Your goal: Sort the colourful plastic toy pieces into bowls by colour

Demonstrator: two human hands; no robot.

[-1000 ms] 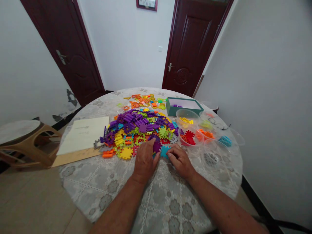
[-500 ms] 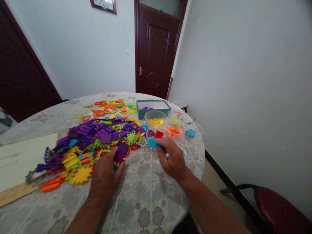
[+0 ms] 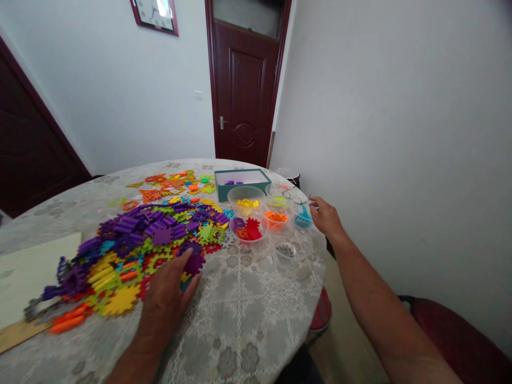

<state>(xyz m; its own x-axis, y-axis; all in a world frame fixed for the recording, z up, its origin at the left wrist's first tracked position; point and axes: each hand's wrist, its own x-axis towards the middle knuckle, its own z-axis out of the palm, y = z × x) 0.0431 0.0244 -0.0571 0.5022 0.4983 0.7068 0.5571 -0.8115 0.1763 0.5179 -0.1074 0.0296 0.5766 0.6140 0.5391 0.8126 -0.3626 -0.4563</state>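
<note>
My left hand (image 3: 168, 288) lies at the near right edge of a heap of plastic gear pieces (image 3: 140, 226). Its thumb and forefinger are spread, with a dark purple gear (image 3: 195, 263) between and beyond them. At the right side of the table, my right hand (image 3: 327, 217) reaches to the rim of a clear bowl holding blue pieces (image 3: 303, 216). Its fingers look slightly apart, and no piece shows in them. A nearby clear bowl holds red gears (image 3: 253, 229) with purple and orange ones. Others contain yellow pieces (image 3: 247, 203), orange pieces (image 3: 276, 217) and grey pieces (image 3: 285, 252).
Behind the bowls stands a green box (image 3: 222, 192) with a few purple pieces inside. Orange and yellow pieces (image 3: 170, 184) lie at the back. A pale board (image 3: 36, 272) is at the left. Thin dark-framed glasses (image 3: 294, 196) seem to rest by the bowls. A red stool (image 3: 444, 320) stands right.
My right hand has moved right and away, from beside the red gears to the bowl of blue pieces. The blue gear it held no longer shows in it. My left hand stays at the heap.
</note>
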